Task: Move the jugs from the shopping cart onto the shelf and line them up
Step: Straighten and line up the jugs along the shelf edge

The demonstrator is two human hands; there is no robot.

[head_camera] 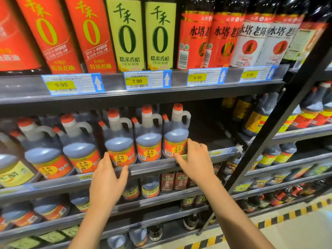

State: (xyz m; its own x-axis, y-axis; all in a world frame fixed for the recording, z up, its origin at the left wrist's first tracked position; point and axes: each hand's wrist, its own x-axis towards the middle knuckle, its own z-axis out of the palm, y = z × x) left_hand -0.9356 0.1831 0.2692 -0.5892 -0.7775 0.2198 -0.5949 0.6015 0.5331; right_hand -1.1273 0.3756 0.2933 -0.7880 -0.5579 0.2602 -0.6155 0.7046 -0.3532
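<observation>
Several dark vinegar jugs with red caps and orange labels stand in a row on the middle shelf (212, 155). My left hand (107, 178) is at the base of the third jug (119, 141), fingers on its left side and thumb under its label. My right hand (195, 159) touches the lower right side of the rightmost jug (175, 133), fingers against its label. Between them stands another jug (149, 139). The shopping cart is out of view.
To the right of the last jug the shelf is dark and bare up to a black upright post (280, 112). Tall bottles fill the shelf above, over yellow price tags (136, 81). Smaller bottles sit on lower shelves. A yellow-black floor stripe (269, 221) runs at the bottom right.
</observation>
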